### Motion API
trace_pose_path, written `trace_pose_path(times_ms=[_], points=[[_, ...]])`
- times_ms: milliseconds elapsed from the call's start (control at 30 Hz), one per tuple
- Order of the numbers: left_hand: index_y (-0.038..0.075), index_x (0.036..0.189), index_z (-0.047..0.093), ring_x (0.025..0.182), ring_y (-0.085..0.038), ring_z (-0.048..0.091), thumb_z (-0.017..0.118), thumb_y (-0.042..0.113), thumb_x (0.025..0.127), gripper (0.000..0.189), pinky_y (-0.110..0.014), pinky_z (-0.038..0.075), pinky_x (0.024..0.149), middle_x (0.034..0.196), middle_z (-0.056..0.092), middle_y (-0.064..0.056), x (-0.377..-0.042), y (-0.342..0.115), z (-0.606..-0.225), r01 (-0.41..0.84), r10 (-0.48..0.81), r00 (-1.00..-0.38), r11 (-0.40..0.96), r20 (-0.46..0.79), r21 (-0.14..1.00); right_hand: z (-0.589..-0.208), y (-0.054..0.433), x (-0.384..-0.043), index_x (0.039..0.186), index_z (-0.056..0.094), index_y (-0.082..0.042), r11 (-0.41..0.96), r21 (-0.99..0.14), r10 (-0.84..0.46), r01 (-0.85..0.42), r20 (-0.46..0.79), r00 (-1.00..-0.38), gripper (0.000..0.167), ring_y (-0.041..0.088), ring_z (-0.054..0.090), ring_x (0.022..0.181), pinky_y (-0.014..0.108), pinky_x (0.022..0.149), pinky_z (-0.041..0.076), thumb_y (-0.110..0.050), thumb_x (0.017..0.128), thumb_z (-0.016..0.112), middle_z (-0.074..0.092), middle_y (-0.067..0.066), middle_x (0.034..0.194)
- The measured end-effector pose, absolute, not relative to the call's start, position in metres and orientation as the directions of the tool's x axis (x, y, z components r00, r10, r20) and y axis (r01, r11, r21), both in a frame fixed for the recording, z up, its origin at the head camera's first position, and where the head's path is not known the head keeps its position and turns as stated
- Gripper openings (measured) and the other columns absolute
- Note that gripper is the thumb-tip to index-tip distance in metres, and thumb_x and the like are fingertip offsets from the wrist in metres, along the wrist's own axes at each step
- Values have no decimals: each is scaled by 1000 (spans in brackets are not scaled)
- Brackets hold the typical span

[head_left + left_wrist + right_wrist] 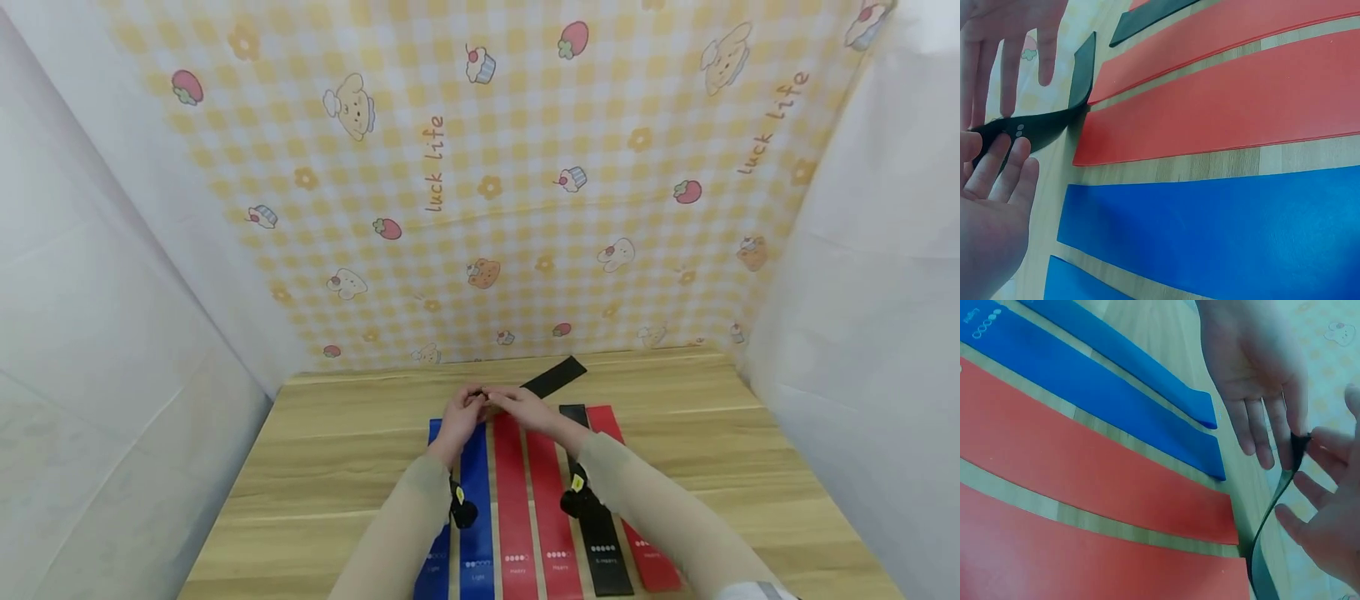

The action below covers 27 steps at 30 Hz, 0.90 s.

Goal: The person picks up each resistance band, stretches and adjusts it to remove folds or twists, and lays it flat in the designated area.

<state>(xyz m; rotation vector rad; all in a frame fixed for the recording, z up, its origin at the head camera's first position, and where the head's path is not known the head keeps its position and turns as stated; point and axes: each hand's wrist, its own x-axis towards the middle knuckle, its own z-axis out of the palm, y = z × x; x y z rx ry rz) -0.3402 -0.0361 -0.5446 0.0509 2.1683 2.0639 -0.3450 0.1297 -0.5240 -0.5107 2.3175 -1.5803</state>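
Note:
A black resistance band [555, 377] lies slantwise near the back of the table, its near end lifted between both hands. My left hand [461, 415] pinches that raised end between thumb and fingers. On the other side my right hand [528, 408] pinches the same end, and the fingertips of the two hands nearly meet. In the left wrist view the lifted part of the black band [1050, 128] shows pale dots and bends down to the table. Right by the hands lie the far ends of a blue band [476, 492] and a red band [512, 483].
Several flat bands lie side by side toward the front: another blue band [435, 567] at the left, a second red band [553, 517], a black band [603, 533] and a red band [652, 558] under the right forearm. A checked cloth [525, 233] hangs behind the wooden table [315, 467].

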Motion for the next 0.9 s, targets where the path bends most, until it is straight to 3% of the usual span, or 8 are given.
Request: trace_pose_path(times_ms=[100, 200, 300, 367, 533, 733, 900], points=[[-6, 133, 52, 118, -44, 56, 41, 4, 105, 32, -54, 45, 101, 130, 59, -25, -340, -35, -544, -71, 134, -988, 40, -75, 997, -529, 133, -345, 144, 47, 2, 250, -968, -284, 8, -81, -955, 46, 41, 47, 130, 55, 105, 40, -24, 106, 47, 49, 24, 143], [-4, 133, 54, 118, -42, 58, 40, 4, 105, 33, -54, 44, 101, 132, 58, -24, -341, -33, -542, -70, 126, -989, 37, -74, 997, -536, 138, -347, 151, 36, 0, 98, -979, -178, 179, -194, -965, 52, 44, 53, 122, 54, 100, 44, -27, 106, 46, 53, 27, 135], [-2, 132, 58, 115, -38, 61, 40, 5, 104, 34, -51, 47, 99, 131, 59, -22, -340, -30, -537, -49, 129, -990, 42, -54, 998, -543, 144, -349, 157, 22, -5, -44, -946, -175, 322, -310, -935, 60, 43, 57, 119, 51, 97, 48, -33, 107, 41, 55, 29, 133], [-1, 131, 59, 114, -38, 61, 41, 7, 105, 33, -50, 48, 98, 132, 58, -20, -339, -28, -533, -38, 155, -987, 34, -43, 999, -546, 148, -351, 157, 20, -5, -113, -917, -211, 382, -353, -911, 61, 42, 56, 122, 50, 99, 47, -38, 108, 39, 52, 30, 137], [-2, 132, 58, 114, -40, 60, 39, 8, 106, 34, -52, 47, 100, 136, 52, -22, -332, -29, -523, -13, 236, -972, 30, -20, 999, -548, 146, -357, 156, 23, -6, -303, -867, -270, 397, -321, -908, 57, 42, 43, 135, 53, 110, 37, -38, 109, 31, 38, 30, 150], [-4, 133, 57, 115, -43, 60, 38, 8, 106, 34, -58, 42, 102, 141, 47, -25, -319, -39, -515, -5, 250, -968, 41, -15, 999, -540, 145, -363, 159, 12, -7, -483, -788, -256, 381, -290, -922, 63, 42, 20, 147, 54, 117, 23, -42, 109, 28, 12, 28, 160], [-5, 130, 58, 110, -42, 63, 40, 6, 106, 32, -54, 46, 100, 138, 51, -26, -311, -44, -513, 27, 243, -970, 51, 14, 998, -534, 155, -365, 159, 12, -7, -594, -713, -223, 373, -300, -928, 65, 38, 14, 149, 52, 118, 20, -43, 107, 29, 6, 23, 163]])
